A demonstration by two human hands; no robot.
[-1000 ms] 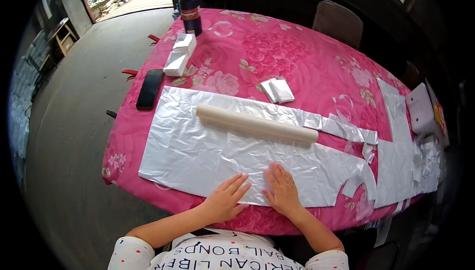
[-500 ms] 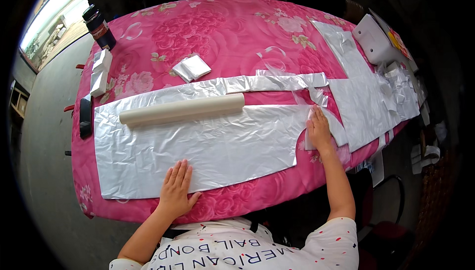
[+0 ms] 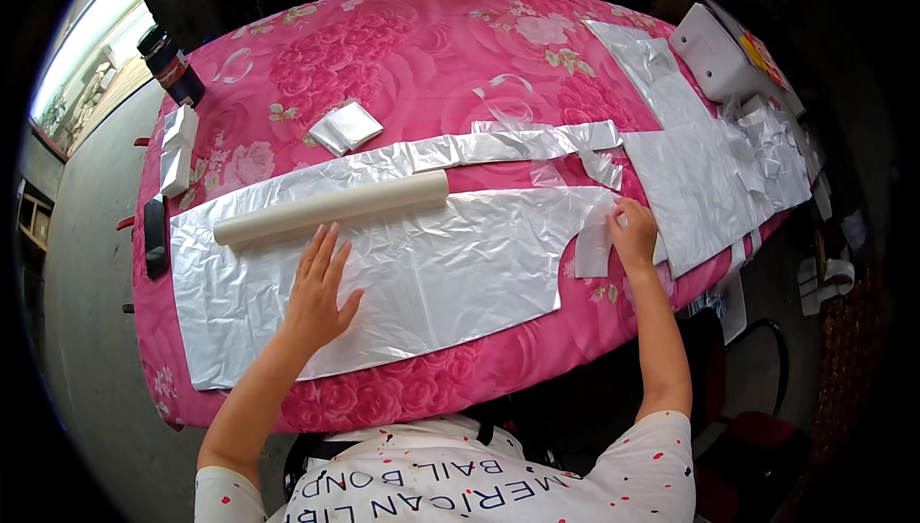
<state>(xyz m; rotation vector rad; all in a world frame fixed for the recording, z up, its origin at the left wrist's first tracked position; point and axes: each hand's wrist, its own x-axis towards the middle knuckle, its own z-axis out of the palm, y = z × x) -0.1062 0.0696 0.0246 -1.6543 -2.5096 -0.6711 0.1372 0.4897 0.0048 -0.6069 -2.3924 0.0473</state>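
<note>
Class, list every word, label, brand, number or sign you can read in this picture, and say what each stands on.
White shirt: large, dark capitals across the front, upside down in this view, partly cut off by the lower edge; wording not copied here.
Dark bottle: any print on its reddish band is too small to read.
Red and yellow patch beside the white box: too blurred to read.

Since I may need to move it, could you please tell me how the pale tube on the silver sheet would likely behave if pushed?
The tube would probably roll, being round and lying on its side. It looks stiff, showing no obvious bend. The wrinkled silver sheet beneath might bunch or slide with it.
</note>
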